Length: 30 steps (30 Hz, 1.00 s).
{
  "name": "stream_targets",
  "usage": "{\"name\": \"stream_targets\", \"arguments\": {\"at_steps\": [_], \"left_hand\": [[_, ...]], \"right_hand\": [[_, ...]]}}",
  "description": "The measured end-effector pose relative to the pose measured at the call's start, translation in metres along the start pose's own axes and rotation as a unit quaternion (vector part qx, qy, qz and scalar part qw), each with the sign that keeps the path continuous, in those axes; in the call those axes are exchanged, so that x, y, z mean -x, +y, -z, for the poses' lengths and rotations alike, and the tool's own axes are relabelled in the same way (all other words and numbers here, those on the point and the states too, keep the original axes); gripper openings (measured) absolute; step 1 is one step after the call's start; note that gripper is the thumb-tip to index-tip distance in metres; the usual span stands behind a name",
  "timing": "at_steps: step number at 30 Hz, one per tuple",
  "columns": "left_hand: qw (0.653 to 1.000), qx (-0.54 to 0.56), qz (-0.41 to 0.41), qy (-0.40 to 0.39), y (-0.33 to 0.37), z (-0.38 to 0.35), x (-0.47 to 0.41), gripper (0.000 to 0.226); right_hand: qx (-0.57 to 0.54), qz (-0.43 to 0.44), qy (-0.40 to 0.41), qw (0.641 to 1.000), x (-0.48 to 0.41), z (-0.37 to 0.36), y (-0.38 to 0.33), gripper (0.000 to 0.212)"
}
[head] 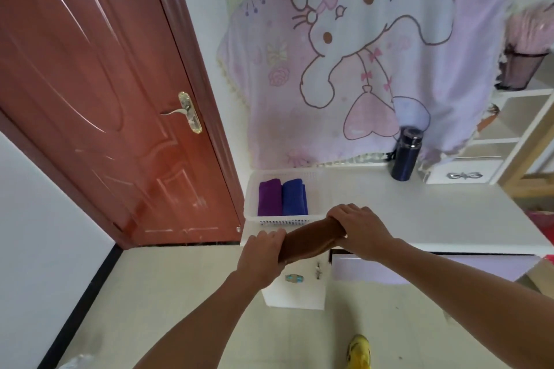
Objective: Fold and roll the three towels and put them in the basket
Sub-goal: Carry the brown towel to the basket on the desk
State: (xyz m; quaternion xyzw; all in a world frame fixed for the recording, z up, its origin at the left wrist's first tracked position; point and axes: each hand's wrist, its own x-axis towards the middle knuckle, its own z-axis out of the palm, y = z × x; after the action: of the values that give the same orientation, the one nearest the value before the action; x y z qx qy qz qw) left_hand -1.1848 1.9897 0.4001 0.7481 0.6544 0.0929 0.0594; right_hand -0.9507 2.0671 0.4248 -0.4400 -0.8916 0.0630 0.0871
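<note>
White desk point(419, 213) beside red door point(90, 84); left hand point(260, 255), right hand point(356, 228) each wrapped round end of soft, light brown towel roll point(311, 238); grip both ends, basket point(278, 220) near.

I grip the brown towel point(311, 238), rolled into a long tilted tube, at its ends with my left hand point(260, 255) and right hand point(358, 228), just in front of the white basket point(281, 220). Inside, the rolled purple towel point(269, 198) and blue towel point(294, 198) lie touching.
</note>
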Motion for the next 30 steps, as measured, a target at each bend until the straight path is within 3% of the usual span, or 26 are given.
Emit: {"name": "stream_targets", "arguments": {"at_steps": [5, 10, 16, 21, 24, 30], "left_hand": [[0.998, 0.048, 0.027, -0.036, -0.022, -0.014, -0.084, 0.039], [0.978, 0.148, 0.116, -0.085, -0.032, -0.035, -0.167, 0.036], [0.946, 0.205, 0.22, -0.119, -0.029, -0.067, -0.22, 0.039], [0.883, 0.349, 0.279, -0.144, -0.018, -0.098, -0.248, 0.048], [0.864, 0.369, 0.313, -0.143, -0.008, -0.117, -0.259, 0.052], [0.892, 0.224, 0.34, -0.195, -0.014, -0.145, -0.263, 0.035]], "right_hand": [[-0.094, -0.029, -0.057, 0.994, -0.08, -0.017, 0.058, 0.035], [-0.172, -0.053, -0.134, 0.974, -0.168, -0.023, 0.119, 0.034], [-0.259, -0.087, -0.154, 0.95, -0.242, -0.032, 0.163, 0.032], [-0.267, -0.113, -0.157, 0.944, -0.29, -0.06, 0.181, 0.045], [-0.213, -0.106, -0.187, 0.953, -0.308, -0.083, 0.185, 0.046], [-0.097, -0.064, -0.238, 0.964, -0.327, -0.126, 0.182, 0.037]]}}
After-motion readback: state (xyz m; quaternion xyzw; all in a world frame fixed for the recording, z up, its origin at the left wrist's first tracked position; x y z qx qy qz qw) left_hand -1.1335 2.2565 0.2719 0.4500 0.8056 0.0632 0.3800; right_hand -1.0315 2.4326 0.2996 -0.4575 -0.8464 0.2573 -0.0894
